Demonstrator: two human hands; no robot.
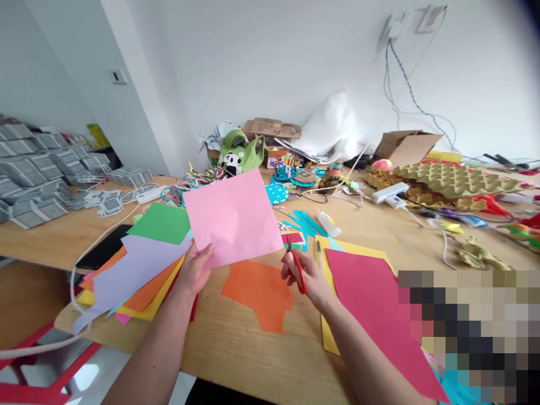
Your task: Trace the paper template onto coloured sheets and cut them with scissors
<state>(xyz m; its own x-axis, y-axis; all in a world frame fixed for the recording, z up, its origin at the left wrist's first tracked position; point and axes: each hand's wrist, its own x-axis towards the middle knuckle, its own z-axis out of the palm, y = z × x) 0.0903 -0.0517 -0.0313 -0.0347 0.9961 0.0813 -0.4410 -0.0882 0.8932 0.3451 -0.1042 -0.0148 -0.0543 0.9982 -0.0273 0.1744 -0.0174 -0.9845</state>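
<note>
My left hand [197, 268] is closed on the lower left corner of a pink sheet of paper [234, 222], thumb in front, holding it up above the table. In my right hand [307, 278] is a pair of scissors [298, 269] with red handles, its blades pointing up beside the sheet's lower right corner. Whether the blades touch the paper I cannot tell. Below, an orange paper piece [261, 295] with cut edges lies on the table. Left of my left hand are a lavender sheet [130, 267] and a green sheet [160, 223] on a pile of coloured paper.
At right, a crimson sheet [371, 304] lies over a yellow sheet [331, 337], with a pen [319, 256] at its edge. A glue bottle [329, 223] and blue strips [307, 222] lie behind. Egg trays [455, 177], a power strip [390, 192] and a green panda bag [241, 154] stand farther back.
</note>
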